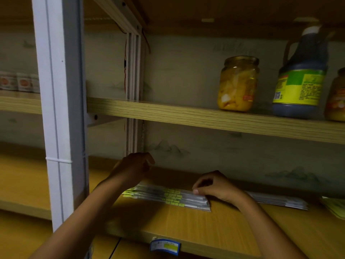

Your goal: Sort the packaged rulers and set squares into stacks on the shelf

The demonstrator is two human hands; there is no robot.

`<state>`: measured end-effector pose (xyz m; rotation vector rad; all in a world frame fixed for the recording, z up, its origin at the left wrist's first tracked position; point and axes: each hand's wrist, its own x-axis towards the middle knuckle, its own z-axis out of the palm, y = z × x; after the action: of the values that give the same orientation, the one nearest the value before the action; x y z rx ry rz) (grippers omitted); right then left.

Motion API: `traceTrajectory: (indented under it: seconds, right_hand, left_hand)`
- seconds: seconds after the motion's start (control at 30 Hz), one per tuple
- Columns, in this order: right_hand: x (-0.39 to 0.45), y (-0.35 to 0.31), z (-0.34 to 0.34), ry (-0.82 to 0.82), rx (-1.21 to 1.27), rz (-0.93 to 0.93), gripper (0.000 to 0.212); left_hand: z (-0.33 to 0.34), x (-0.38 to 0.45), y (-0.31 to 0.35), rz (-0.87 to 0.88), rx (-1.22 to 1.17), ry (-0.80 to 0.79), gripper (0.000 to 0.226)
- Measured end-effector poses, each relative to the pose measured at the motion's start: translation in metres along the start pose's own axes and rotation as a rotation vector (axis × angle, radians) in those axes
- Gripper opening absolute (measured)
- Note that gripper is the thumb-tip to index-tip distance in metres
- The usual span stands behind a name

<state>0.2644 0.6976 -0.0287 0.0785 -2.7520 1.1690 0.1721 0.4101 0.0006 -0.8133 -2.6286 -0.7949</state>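
Observation:
A flat stack of packaged rulers [168, 197] with small yellow-green labels lies on the lower wooden shelf [186, 225]. My right hand [214, 186] rests on the stack's right end, thumb and fingertips pinching the top packages. Above the stack's left end, near the rear post, my left hand [132, 168] hovers with loosely curled fingers, and I see nothing in it. A second stack of packaged rulers [278, 200] lies further right behind my right wrist. A yellow-green package [336, 206] shows at the right edge.
On the upper shelf [205, 116] stand a jar of yellow fruit [237, 85], a dark bottle with a green-yellow label [300, 79] and another jar [337, 98]. A white upright post [59, 109] stands at left. A blue price tag [165, 244] clips to the shelf edge.

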Motion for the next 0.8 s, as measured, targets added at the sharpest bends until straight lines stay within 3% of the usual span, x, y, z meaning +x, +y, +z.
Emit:
traceTrajectory:
  seconds: [0.17,0.37,0.57,0.8]
  right_hand:
    - [0.0,-0.001,-0.002,0.118,-0.029,-0.016,0.017]
    - [-0.02,-0.006,-0.041,0.167,-0.407,0.04,0.028]
    - [-0.062,0.022,-0.082,0.185,-0.644,0.094,0.012]
    - [-0.107,0.058,-0.125,0.249,-0.665,0.169,0.03]
  left_hand:
    - [0.001,-0.003,0.008,-0.006,0.002,-0.048,0.019]
    - [0.011,0.005,0.026,-0.002,-0.056,-0.145,0.023]
    - [0.043,0.019,0.07,0.136,-0.024,-0.148,0.027]
    - [0.086,0.026,0.131,0.233,-0.016,-0.172,0.026]
